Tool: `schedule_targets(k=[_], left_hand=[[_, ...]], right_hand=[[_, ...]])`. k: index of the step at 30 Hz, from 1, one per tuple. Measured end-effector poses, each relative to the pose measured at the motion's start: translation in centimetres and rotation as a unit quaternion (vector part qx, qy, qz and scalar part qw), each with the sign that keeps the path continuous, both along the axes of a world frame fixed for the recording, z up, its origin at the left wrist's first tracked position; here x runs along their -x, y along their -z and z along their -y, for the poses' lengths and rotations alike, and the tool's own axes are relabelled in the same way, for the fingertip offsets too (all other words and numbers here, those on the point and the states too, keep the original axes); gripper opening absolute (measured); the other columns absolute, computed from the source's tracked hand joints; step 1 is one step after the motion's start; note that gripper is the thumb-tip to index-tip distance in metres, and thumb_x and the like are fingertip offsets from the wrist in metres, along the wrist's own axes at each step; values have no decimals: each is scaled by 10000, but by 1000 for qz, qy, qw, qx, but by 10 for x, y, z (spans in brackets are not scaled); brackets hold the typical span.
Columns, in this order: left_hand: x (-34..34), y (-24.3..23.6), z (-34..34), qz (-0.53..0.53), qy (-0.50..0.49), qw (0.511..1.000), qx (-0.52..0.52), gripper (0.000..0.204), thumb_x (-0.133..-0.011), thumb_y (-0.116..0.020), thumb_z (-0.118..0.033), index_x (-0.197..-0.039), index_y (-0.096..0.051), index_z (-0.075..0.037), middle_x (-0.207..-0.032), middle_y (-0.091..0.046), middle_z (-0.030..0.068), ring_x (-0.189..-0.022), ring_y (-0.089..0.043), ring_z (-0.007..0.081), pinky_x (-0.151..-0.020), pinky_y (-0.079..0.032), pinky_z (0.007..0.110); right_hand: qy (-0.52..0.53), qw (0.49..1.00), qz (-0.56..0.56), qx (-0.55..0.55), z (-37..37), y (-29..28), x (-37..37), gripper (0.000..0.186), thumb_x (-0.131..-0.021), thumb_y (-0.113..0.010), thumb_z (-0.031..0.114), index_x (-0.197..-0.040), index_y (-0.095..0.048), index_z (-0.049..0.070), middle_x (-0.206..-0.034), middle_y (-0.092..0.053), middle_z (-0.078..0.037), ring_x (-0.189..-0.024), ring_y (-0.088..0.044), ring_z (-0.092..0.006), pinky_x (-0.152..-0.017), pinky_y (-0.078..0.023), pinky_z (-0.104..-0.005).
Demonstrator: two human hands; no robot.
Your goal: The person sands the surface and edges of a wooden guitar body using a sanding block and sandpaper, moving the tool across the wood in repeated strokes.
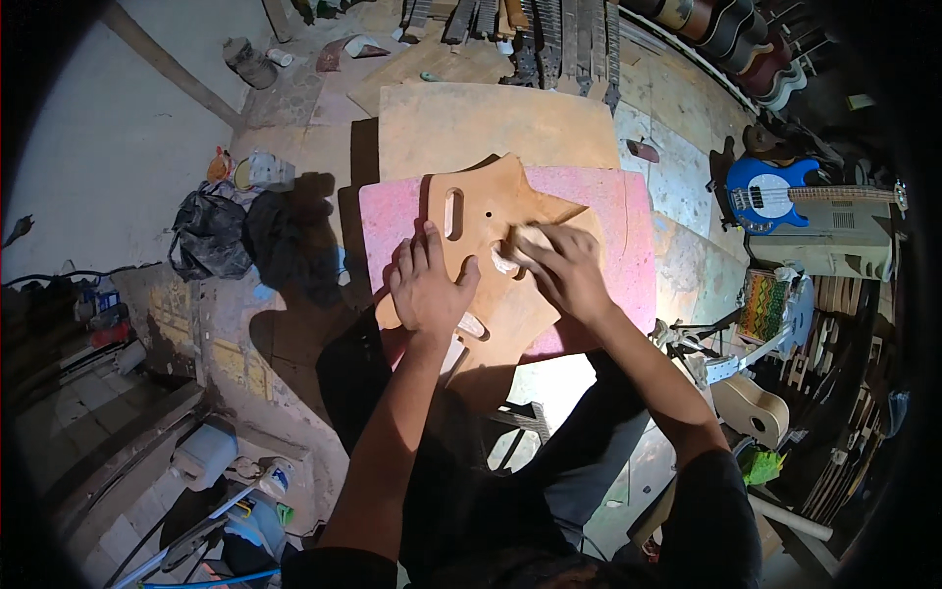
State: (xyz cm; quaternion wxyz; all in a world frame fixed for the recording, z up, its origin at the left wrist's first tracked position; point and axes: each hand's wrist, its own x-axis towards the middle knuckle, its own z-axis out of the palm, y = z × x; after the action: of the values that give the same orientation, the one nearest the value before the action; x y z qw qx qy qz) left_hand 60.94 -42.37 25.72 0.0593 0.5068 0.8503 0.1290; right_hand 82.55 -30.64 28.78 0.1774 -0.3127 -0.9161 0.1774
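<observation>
A guitar-shaped wooden body (496,236) is laid flat on a pink sheet (633,245), in front of the person and above the dark-clothed legs. The left hand (432,292) is pressed flat against the left part of the wood, near the long rounded slot (453,214); its fingers (420,253) are extended and a little spread, with the thumb held out to the right, and nothing is grasped by them. By the right hand (567,270) a small pale block (528,239) is gripped — the fingers are curled over it from above and the right, and it is held against the wood beside a pale, irregular patch (503,259) near the middle. The right hand is slightly blurred, and how far the block is enclosed underneath cannot be told. A small dark hole (489,214) is seen in the wood above that patch, just left of the block. Beyond the pink sheet's far edge, a tan board (491,123) is seen. A blue bass guitar (770,194) is placed well apart at the right, and a black plastic bag (209,236) is left on the opposite side — crumpled, near the wall
</observation>
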Motion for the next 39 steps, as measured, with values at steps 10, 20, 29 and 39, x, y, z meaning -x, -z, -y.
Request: schedule_targets(k=[10,20,29,39], left_hand=[[2,-1,3,12,-12,1000,11,843,-933,-687,-543,-1573,-506,-23,-1485,-631,194,-1405,-549,358,-1104,-449,519],[5,-2,5,-3,-7,1000,15,837,-932,-688,-543,-1561,-519,-16,-1508,-623,187,-1386,-567,353,-1101,-453,514],[-1,-3,0,10,5,1000,20,859,-938,-681,-556,-1580,-498,-16,-1507,-623,182,-1398,-556,351,-1115,-441,511],[3,0,0,-9,0,1000,-3,855,-930,-697,-541,-1571,-500,-11,-1468,-646,180,-1387,-561,354,-1105,-446,505]], right_hand=[[-4,1000,14,7,16,-1,-21,435,-941,-798,236,-1372,-741,248,-1422,-649,-90,-1282,-585,-338,-1103,-398,-489],[2,1000,5,16,20,-2,-18,450,-925,-802,187,-1366,-745,260,-1435,-646,-80,-1293,-598,-319,-1105,-400,-495],[-1,1000,-23,11,-8,-6,48,454,-924,-794,184,-1369,-733,251,-1458,-632,-81,-1296,-593,-329,-1110,-398,-495],[1,1000,-20,13,-3,-7,46,499,-880,-828,174,-1363,-740,262,-1455,-630,-68,-1308,-595,-300,-1088,-404,-484]])
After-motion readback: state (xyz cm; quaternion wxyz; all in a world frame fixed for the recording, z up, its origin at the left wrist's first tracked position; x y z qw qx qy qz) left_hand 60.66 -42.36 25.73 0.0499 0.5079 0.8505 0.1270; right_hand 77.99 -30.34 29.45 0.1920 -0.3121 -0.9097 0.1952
